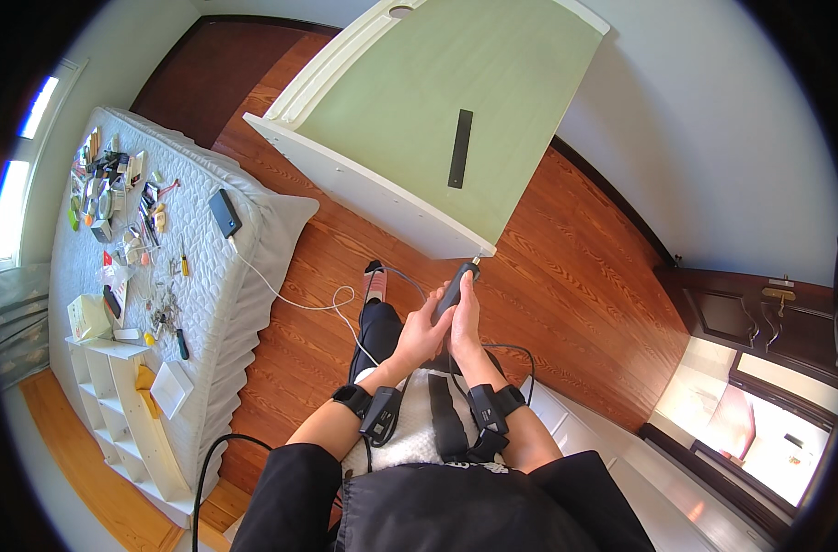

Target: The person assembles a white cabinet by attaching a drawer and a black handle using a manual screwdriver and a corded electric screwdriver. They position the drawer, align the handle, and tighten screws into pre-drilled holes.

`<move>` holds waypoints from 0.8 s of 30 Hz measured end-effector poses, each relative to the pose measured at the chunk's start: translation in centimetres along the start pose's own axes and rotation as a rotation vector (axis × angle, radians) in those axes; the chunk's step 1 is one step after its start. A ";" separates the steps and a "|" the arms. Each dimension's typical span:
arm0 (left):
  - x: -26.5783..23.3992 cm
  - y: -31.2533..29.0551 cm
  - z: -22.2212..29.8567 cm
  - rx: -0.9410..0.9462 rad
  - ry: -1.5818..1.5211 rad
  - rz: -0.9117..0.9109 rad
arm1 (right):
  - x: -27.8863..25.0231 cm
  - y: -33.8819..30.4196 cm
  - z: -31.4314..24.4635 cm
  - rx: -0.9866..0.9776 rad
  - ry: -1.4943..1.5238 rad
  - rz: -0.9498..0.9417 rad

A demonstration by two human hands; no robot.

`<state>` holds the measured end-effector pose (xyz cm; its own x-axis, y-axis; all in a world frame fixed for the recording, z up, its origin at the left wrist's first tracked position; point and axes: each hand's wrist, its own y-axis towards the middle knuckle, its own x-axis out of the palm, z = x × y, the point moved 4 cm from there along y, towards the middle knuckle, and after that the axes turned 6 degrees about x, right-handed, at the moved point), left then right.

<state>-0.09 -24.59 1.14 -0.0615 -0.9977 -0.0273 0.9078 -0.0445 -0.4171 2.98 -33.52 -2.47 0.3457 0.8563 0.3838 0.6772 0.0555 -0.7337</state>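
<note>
A dark grey, stick-shaped electric screwdriver [450, 296] is held in both hands, its brassy tip up at the near corner of a white-edged cabinet panel [382, 196]. My left hand [421, 339] wraps its lower body from the left. On the right side, my right hand [466, 317] closes round it, thumb along the top. Whether the tip sits in a screw is too small to tell. The cabinet's pale green face [391, 120] lies tilted beyond my hands, with a flat black strip [460, 149] on it.
At left, a quilted mattress [221, 294] carries several tools and small parts, a phone [225, 212] with a white cable [290, 301], and a white compartment shelf [115, 405]. Wood floor [566, 239] surrounds the cabinet. A dark door [750, 317] stands at right.
</note>
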 end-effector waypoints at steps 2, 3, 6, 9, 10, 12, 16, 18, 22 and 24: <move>0.0 0.0 -0.1 -0.025 -0.017 -0.005 | 0.0 0.1 0.0 -0.007 0.011 -0.014; 0.0 0.0 -0.1 -0.002 -0.008 -0.002 | -0.1 0.1 0.1 -0.006 0.007 -0.011; 0.0 0.0 -0.1 -0.011 -0.016 -0.010 | -0.1 0.2 0.2 -0.003 0.016 -0.010; 0.0 0.0 0.1 -0.014 -0.023 -0.008 | -0.2 0.3 0.2 0.000 0.017 -0.005; 0.0 0.0 0.2 -0.011 -0.025 -0.008 | -0.2 0.3 0.3 0.005 0.016 -0.001; -0.1 0.1 0.3 -0.013 -0.012 -0.004 | -0.2 0.4 0.3 0.013 0.027 -0.010; -0.4 0.2 0.3 -0.036 0.005 0.000 | 0.1 0.4 0.2 0.031 0.053 -0.009; -0.7 0.4 0.2 -0.038 -0.010 -0.005 | 0.3 0.2 0.2 0.055 0.045 0.001; -1.7 0.6 0.0 0.030 0.045 -0.032 | 0.6 -0.2 -0.5 0.123 -0.005 -0.071; -2.6 0.1 0.1 0.130 0.168 -0.015 | 0.6 -0.2 -0.9 0.132 -0.089 -0.176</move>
<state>0.21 -22.05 1.20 -0.1339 -0.9750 -0.1773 0.9514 -0.0764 -0.2984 3.67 -33.52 -1.58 0.1670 0.8689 0.4659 0.6295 0.2697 -0.7287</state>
